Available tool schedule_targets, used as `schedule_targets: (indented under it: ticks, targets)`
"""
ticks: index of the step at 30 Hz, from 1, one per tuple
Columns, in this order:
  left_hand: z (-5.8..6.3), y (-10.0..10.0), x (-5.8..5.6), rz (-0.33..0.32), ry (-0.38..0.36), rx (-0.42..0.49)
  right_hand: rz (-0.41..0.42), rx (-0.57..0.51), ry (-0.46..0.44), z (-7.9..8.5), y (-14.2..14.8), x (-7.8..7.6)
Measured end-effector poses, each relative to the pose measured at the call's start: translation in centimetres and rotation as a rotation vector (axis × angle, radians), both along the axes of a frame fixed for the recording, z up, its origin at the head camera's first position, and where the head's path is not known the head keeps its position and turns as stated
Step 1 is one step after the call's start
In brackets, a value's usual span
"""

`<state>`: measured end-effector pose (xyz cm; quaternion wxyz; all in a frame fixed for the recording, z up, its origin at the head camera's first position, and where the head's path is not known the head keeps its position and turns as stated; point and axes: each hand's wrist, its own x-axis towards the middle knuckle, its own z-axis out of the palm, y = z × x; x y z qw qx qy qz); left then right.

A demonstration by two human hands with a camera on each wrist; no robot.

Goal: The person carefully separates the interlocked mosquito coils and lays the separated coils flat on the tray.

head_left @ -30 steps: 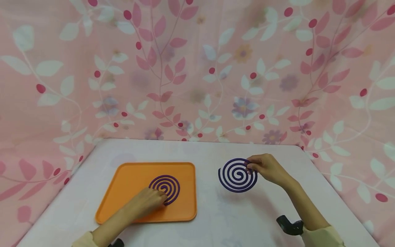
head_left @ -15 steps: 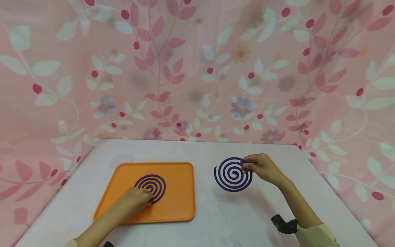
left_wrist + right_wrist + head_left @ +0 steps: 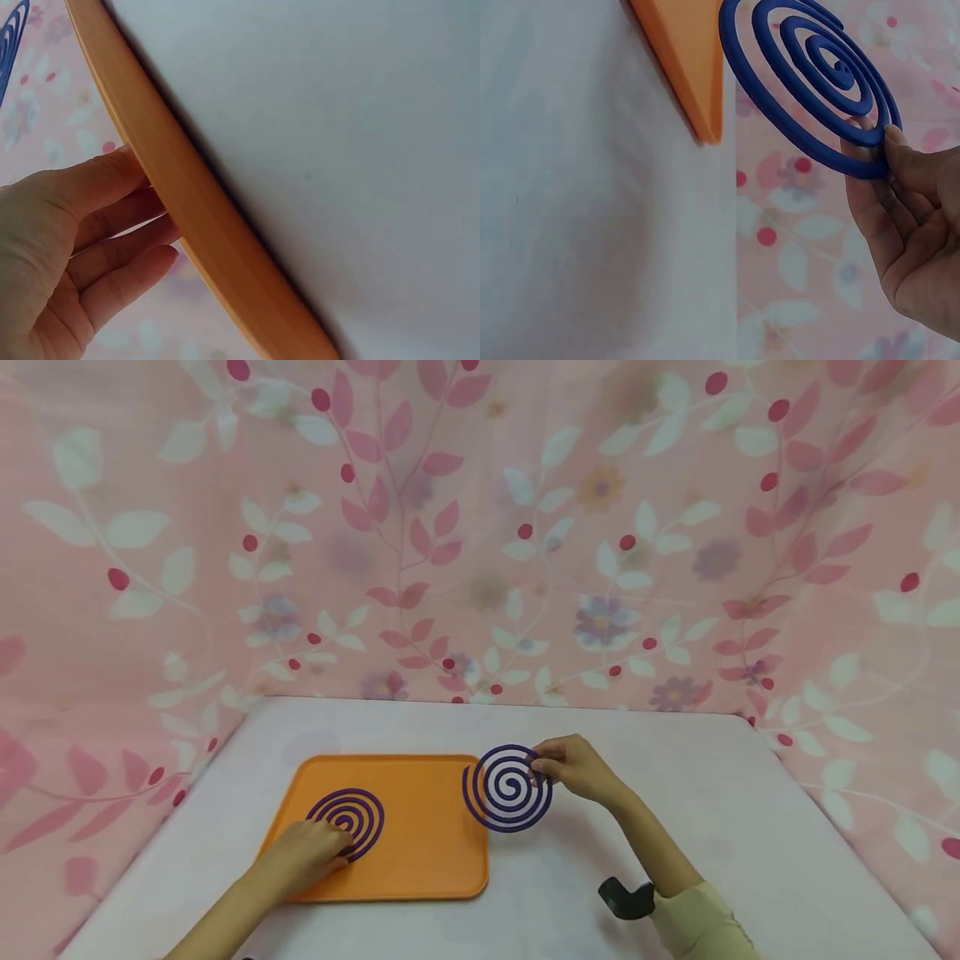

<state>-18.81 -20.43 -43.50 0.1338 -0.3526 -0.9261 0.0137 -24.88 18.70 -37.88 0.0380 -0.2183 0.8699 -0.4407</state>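
Note:
In the head view, a dark blue spiral mosquito coil [image 3: 369,814] lies over the left half of an orange tray [image 3: 427,860]. My left hand [image 3: 309,853] pinches its lower left edge with curled fingers, hiding that part. The left wrist view has the tray's side wall [image 3: 202,217] covering those fingertips, with the left hand [image 3: 82,247] behind it. A second mosquito coil [image 3: 489,814] hangs tilted in the air, overlapping the tray's right rim in the head view. My right hand [image 3: 576,767] grips its right edge, thumb [image 3: 911,161] on one face and fingers on the other.
The tray rests on a white table [image 3: 675,810]. Pink floral cloth [image 3: 480,527] hangs behind and at both sides. A black strap piece [image 3: 626,899] sits at the right wrist, by a pale sleeve [image 3: 701,922].
My left hand has moved left across the tray along with its mosquito coil. My right hand has carried the other mosquito coil left, from above the table to the tray's right rim.

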Motion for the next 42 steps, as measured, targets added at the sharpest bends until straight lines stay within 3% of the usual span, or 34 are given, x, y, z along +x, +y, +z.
schedule_targets:
  ticks: [8, 13, 16, 22, 25, 27, 31, 36, 39, 42]
  targets:
    - [0.4, 0.5, 0.2, -0.016, -0.011, 0.049, 0.039, -0.084, -0.139, -2.5, -5.3, -0.2]
    - [1.2, 2.1, -0.7, 0.11, -0.003, 0.127, 0.043, -0.151, -0.176, -3.8, -7.3, -0.3]
    - [1.6, 3.8, -1.9, 0.17, -0.115, 0.305, 0.029, -0.209, -0.21, -4.2, -8.1, -0.3]
    - [2.2, 5.1, -3.6, 0.196, -0.566, 0.762, 0.0, -0.3, -0.29, -5.3, -9.4, -0.4]
    - [2.2, 5.2, -4.0, 0.262, -0.653, 0.865, -0.029, -0.303, -0.299, -5.6, -9.9, -0.4]
    - [2.1, 5.3, -4.2, 0.299, -0.633, 0.859, -0.043, -0.3, -0.291, -5.7, -10.0, -0.4]
    - [1.6, 5.6, -4.6, 0.326, -0.526, 0.771, -0.03, -0.235, -0.221, -5.8, -10.4, -0.4]
    - [0.5, 5.6, -5.1, 0.362, -0.421, 0.668, -0.013, 0.002, -0.067, -5.9, -11.0, -0.5]
    - [0.0, 5.7, -5.3, 0.406, -0.415, 0.643, -0.023, 0.143, 0.005, -6.1, -11.3, -0.4]
    - [-0.3, 5.9, -5.3, 0.451, -0.435, 0.638, -0.039, 0.215, 0.033, -6.5, -11.7, -0.3]
